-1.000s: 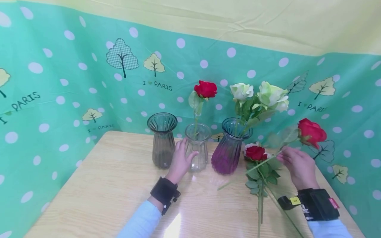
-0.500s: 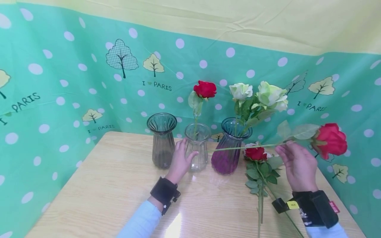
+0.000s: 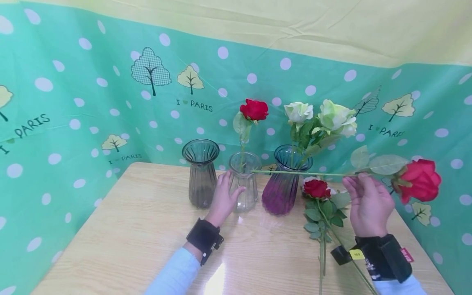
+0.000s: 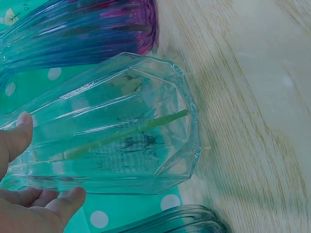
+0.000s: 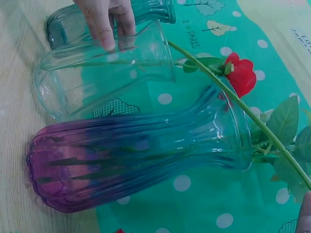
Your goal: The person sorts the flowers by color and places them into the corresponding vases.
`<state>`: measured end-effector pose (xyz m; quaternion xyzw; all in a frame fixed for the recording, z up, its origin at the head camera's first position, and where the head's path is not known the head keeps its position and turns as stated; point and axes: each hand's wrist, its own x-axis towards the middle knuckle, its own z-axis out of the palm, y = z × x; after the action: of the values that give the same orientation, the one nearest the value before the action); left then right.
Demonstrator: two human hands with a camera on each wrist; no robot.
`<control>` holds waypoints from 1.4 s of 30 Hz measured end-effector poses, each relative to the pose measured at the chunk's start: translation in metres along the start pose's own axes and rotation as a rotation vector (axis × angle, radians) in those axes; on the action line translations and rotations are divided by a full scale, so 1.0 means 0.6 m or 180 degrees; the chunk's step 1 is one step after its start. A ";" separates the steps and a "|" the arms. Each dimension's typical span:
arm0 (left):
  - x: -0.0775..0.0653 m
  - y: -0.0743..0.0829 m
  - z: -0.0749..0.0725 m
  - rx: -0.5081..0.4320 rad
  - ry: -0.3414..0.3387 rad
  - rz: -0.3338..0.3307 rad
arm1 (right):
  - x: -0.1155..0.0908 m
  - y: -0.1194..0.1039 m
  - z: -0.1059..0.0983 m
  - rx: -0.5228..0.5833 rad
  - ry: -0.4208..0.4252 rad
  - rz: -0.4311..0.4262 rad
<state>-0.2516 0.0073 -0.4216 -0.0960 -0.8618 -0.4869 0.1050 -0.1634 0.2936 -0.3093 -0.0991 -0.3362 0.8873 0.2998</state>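
Observation:
My left hand (image 3: pixel 223 200) holds the clear glass vase (image 3: pixel 250 192) from its left side, thumb and fingers on opposite sides of the glass. One red rose (image 3: pixel 254 110) stands in that vase; its stem (image 4: pixel 131 131) slants down inside to the base. To the right, my right hand (image 3: pixel 370 205) pinches a second red rose (image 3: pixel 422 180) by the stem just below its leaves. The bloom points right and the stem lies nearly level, passing in front of the blue-purple vase (image 3: pixel 280 196). In the right wrist view, the stem's cut end appears right by the clear vase's mouth.
Several white roses (image 3: pixel 337 116) stand in the blue-purple vase. On the far left of the row is a grey glass vase (image 3: pixel 200 184) without flowers. Another red rose (image 3: pixel 316 188) and other stems lie on the wooden table (image 3: pixel 121 237) at right. A patterned cloth (image 3: pixel 85 135) hangs behind.
The rose in my right hand has swung from slanting to nearly level, its bloom moving right and down, its stem end rising leftward to the clear vase's rim. My left hand stays put.

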 end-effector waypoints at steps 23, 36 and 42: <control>0.001 -0.003 0.002 -0.0021 -0.0007 0.0014 | -0.032 0.038 0.047 -0.0740 -0.0242 -0.0933; 0.000 -0.001 0.000 -0.0031 -0.0026 -0.0030 | -0.041 0.070 0.069 -0.1113 -0.0648 -0.1260; 0.000 -0.002 0.001 -0.0063 -0.0025 -0.0084 | -0.043 0.085 0.081 -0.1198 -0.0783 -0.1330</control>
<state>-0.2520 0.0074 -0.4227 -0.0875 -0.8586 -0.4963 0.0942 -0.1849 0.2219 -0.3067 0.0266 -0.5416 0.7339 0.4091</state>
